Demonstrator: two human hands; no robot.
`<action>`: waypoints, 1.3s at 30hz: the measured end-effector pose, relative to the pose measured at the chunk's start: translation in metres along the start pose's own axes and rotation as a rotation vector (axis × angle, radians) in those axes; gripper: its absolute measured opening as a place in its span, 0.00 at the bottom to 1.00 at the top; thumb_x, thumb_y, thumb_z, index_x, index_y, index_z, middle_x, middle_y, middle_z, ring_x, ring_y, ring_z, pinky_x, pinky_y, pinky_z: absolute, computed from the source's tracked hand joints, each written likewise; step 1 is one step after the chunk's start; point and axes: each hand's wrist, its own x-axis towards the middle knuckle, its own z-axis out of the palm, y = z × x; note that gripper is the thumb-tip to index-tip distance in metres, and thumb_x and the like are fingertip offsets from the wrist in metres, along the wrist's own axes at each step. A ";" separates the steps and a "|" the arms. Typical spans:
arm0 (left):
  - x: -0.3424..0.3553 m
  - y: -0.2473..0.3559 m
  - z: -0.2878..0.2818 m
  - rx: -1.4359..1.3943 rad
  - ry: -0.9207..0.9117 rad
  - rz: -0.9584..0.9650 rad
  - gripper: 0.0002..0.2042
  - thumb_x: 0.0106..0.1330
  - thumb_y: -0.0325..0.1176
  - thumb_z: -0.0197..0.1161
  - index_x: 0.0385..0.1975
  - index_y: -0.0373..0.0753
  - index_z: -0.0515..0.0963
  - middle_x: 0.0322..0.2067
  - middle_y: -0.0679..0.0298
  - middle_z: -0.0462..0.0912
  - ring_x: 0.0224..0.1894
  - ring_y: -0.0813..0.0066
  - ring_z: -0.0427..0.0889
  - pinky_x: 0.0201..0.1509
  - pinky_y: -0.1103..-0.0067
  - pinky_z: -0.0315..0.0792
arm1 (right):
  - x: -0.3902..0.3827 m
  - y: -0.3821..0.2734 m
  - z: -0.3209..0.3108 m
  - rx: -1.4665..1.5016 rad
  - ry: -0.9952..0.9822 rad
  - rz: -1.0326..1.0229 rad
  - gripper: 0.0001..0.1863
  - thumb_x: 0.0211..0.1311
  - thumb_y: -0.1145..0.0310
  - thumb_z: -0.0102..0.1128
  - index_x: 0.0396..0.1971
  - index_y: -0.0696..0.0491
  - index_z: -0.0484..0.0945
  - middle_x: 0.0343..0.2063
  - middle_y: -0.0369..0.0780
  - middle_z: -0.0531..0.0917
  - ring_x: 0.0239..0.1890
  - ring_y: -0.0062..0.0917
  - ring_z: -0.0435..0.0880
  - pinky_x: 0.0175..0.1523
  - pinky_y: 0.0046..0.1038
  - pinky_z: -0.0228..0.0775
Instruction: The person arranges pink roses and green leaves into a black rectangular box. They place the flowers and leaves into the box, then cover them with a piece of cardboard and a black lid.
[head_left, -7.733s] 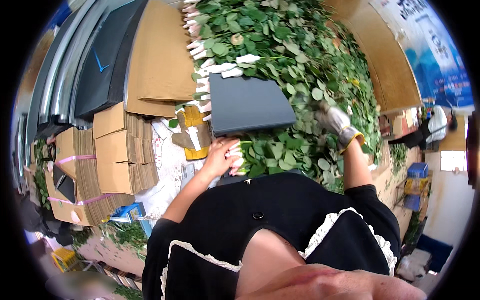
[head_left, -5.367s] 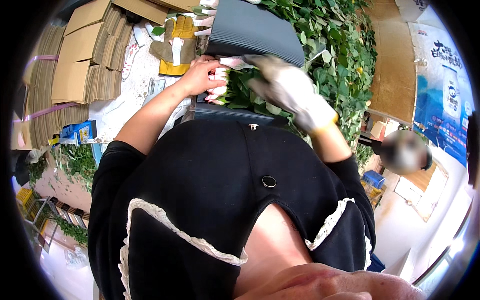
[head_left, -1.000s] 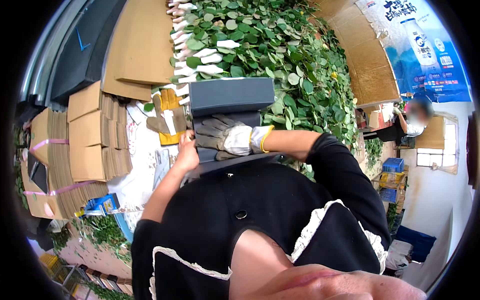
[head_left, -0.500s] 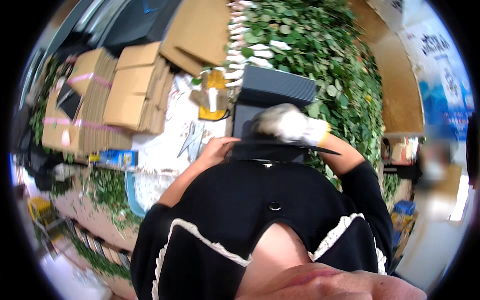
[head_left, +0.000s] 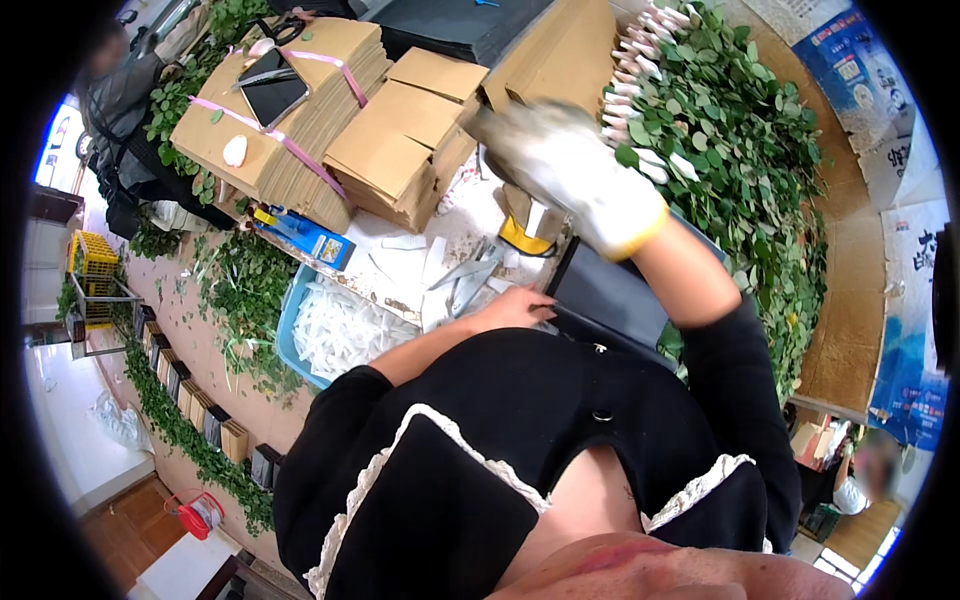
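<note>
My left hand (head_left: 515, 310) is at the near left edge of a dark grey folded cardboard sheet (head_left: 605, 300), its fingers closed on that edge. My gloved right hand (head_left: 565, 175), in grey and white, is raised over the left part of the bench near the brown cardboard; motion blurs its fingers. Beneath it lies a partly hidden yellow glove (head_left: 525, 238). Grey scissors (head_left: 465, 285) lie left of my left hand. Rose stems with leaves (head_left: 740, 120) and pale sleeved heads (head_left: 640, 50) fill the right of the bench.
Flat brown cardboard stacks (head_left: 390, 150), a phone (head_left: 270, 95), a blue boxed item (head_left: 310, 238) and a blue tub of white pieces (head_left: 340, 335) stand left. A tall cardboard wall (head_left: 840, 340) borders the right. Other people (head_left: 130, 110) are at upper left and lower right (head_left: 850, 485).
My right hand has lifted off the dark sheet and swung up-left toward the brown cardboard. My left hand stays at the sheet's edge. The view has turned toward the left.
</note>
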 end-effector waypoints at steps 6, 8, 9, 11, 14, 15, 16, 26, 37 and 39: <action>0.010 0.005 0.000 -0.024 -0.166 -0.022 0.12 0.63 0.29 0.60 0.46 0.45 0.82 0.34 0.65 0.87 0.41 0.69 0.85 0.74 0.50 0.37 | 0.068 0.050 0.077 -0.109 -0.198 -0.338 0.21 0.64 0.64 0.45 0.58 0.41 0.72 0.60 0.37 0.73 0.67 0.27 0.65 0.75 0.37 0.44; 0.011 -0.003 -0.001 0.002 -0.148 0.019 0.13 0.62 0.28 0.61 0.45 0.51 0.83 0.33 0.67 0.87 0.40 0.73 0.85 0.74 0.49 0.35 | 0.028 0.068 0.047 -0.040 -0.102 -0.272 0.18 0.60 0.65 0.52 0.51 0.45 0.78 0.52 0.36 0.80 0.60 0.31 0.74 0.71 0.38 0.56; 0.006 -0.013 -0.001 0.018 -0.103 0.015 0.13 0.61 0.28 0.61 0.45 0.51 0.83 0.32 0.67 0.87 0.39 0.73 0.86 0.74 0.49 0.36 | 0.000 0.071 0.016 0.005 0.066 -0.224 0.16 0.58 0.68 0.57 0.47 0.47 0.80 0.47 0.36 0.83 0.54 0.33 0.78 0.65 0.37 0.64; 0.001 -0.022 0.008 -0.006 -0.034 0.024 0.17 0.57 0.24 0.60 0.45 0.50 0.83 0.26 0.67 0.84 0.35 0.74 0.84 0.74 0.51 0.35 | -0.063 0.063 -0.052 0.051 0.249 0.075 0.13 0.54 0.74 0.62 0.41 0.51 0.82 0.42 0.39 0.85 0.46 0.35 0.83 0.54 0.33 0.75; 0.011 -0.022 0.010 -0.046 -0.019 0.056 0.19 0.54 0.20 0.59 0.45 0.48 0.83 0.23 0.67 0.82 0.31 0.76 0.82 0.75 0.54 0.34 | -0.127 0.063 -0.087 0.072 0.288 0.145 0.11 0.50 0.82 0.65 0.35 0.54 0.82 0.39 0.42 0.85 0.37 0.34 0.85 0.41 0.28 0.79; 0.010 -0.001 0.002 0.012 -0.018 0.075 0.14 0.60 0.27 0.61 0.45 0.50 0.83 0.30 0.65 0.87 0.37 0.70 0.86 0.75 0.52 0.38 | -0.136 0.061 -0.084 0.118 0.153 0.135 0.07 0.54 0.77 0.64 0.34 0.54 0.81 0.37 0.41 0.85 0.34 0.32 0.85 0.38 0.29 0.78; 0.015 -0.007 0.005 0.043 -0.043 0.041 0.14 0.60 0.27 0.60 0.44 0.50 0.83 0.30 0.64 0.87 0.37 0.69 0.86 0.76 0.55 0.38 | -0.153 0.076 -0.064 0.282 0.101 0.057 0.09 0.53 0.73 0.64 0.36 0.53 0.81 0.35 0.40 0.85 0.32 0.31 0.84 0.36 0.28 0.77; 0.002 -0.001 0.010 0.004 0.085 -0.060 0.11 0.62 0.28 0.58 0.42 0.47 0.84 0.29 0.66 0.87 0.36 0.70 0.85 0.76 0.58 0.35 | 0.049 0.014 0.030 -0.213 -0.188 -0.135 0.36 0.53 0.66 0.60 0.64 0.36 0.62 0.69 0.33 0.60 0.72 0.31 0.55 0.72 0.57 0.37; 0.005 -0.024 0.017 0.025 0.042 0.044 0.15 0.58 0.25 0.62 0.44 0.49 0.83 0.33 0.66 0.86 0.40 0.73 0.85 0.75 0.53 0.29 | -0.127 0.063 -0.107 0.530 0.171 0.522 0.17 0.60 0.79 0.57 0.50 0.57 0.78 0.36 0.42 0.85 0.37 0.22 0.83 0.42 0.23 0.76; 0.006 0.001 0.010 0.059 0.005 -0.002 0.12 0.60 0.26 0.61 0.42 0.48 0.83 0.32 0.64 0.87 0.38 0.72 0.85 0.76 0.56 0.32 | -0.193 0.055 -0.105 0.488 -0.190 0.623 0.17 0.62 0.75 0.60 0.51 0.57 0.77 0.36 0.42 0.86 0.36 0.22 0.84 0.41 0.22 0.77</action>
